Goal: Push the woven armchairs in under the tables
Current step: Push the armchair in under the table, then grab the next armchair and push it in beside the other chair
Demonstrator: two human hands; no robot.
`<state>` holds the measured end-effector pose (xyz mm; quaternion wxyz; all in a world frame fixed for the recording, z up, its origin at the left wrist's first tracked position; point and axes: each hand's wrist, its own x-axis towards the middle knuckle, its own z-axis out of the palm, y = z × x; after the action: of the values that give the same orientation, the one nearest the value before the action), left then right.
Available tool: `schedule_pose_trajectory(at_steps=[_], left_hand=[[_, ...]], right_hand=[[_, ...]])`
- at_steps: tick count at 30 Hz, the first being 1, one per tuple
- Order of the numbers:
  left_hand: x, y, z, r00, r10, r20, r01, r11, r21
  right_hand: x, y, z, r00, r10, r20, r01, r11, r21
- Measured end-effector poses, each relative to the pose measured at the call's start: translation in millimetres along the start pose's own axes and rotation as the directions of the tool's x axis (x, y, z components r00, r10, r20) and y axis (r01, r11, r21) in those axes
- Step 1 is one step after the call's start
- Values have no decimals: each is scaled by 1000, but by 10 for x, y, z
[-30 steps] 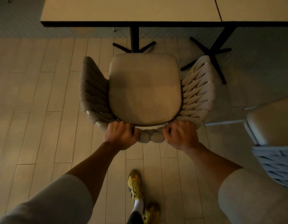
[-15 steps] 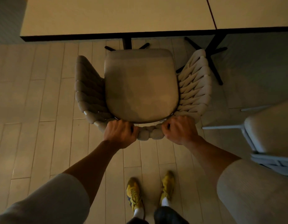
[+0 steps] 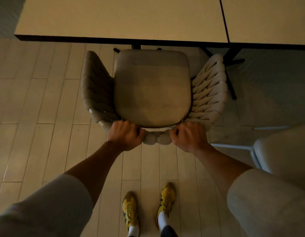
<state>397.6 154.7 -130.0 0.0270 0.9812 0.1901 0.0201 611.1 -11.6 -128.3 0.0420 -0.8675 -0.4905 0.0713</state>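
The chair (image 3: 151, 88) sits at the middle of the view, seen from above. It has a smooth, rounded-square beige seat cushion and a wraparound back and arms woven from thick padded cord. Its front edge, at 12 o'clock, lies just short of the dark rim of the table (image 3: 114, 17), close to the table's black post.

The left hand (image 3: 125, 135) is clenched round the top rail (image 3: 156, 138) of the backrest at about 7 o'clock of the seat. The right hand (image 3: 189, 135) grasps the same rail at about 5 o'clock, and a short stretch of woven cord shows between them.

At 9 o'clock of the chair, bare pale plank floor (image 3: 37, 100) runs wide. At 2 o'clock, the black splayed foot (image 3: 231, 72) of a second table (image 3: 268, 17) stands just beside the right arm. At 4 o'clock, a second chair (image 3: 285, 151) with a pale frame is near the right forearm. At 6 o'clock, two yellow shoes (image 3: 130, 209) stand side by side on the planks, well apart from the chair's back.
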Motion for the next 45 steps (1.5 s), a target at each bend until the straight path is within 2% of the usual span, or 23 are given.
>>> schedule_pose_trajectory(at_steps=[2,5,8,11,14,15,20,23,27,34,42,45], left_hand=[[92,-53,-39,998,10,55,-11,1000,29],[159,-63,-121,971,107,216,-136,983,126],[121,74,-320,941,20,337,-62,992,114],[33,187,-545,951,-2,310,-16,998,56],[-46,256,-821,947,-163,276,210,966,-150],[-61,260,-903,943,-191,273,247,951,-184],[-167,224,-1378,943,-174,283,225,961,-160],[-201,273,-1663,950,-131,285,173,977,-127],[-269,418,-1997,949,-40,314,86,987,-133],[-309,926,-2393,922,197,332,-163,978,-128],[-78,1931,-2538,805,492,331,-497,865,-76],[-6,2383,-2588,731,585,352,-601,796,-73]], right_hand=[[40,3,-30,1000,16,13,-16,1000,27],[76,-15,-139,993,27,111,-32,998,50],[41,1,-297,989,7,151,-15,999,52],[-39,11,-495,991,-10,133,0,997,77],[-114,22,-731,984,-15,175,10,1000,26],[-149,10,-833,980,-12,198,11,1000,7],[-442,-90,-1347,970,19,244,-7,999,-52],[-681,-160,-1655,954,88,285,-80,996,-42],[-1063,-164,-1962,927,203,316,-176,978,-114],[-1936,-10,-2329,852,421,311,-413,906,-93],[-3061,239,-2540,719,659,221,-665,745,-60],[-3512,312,-2548,637,745,198,-755,654,-34]])
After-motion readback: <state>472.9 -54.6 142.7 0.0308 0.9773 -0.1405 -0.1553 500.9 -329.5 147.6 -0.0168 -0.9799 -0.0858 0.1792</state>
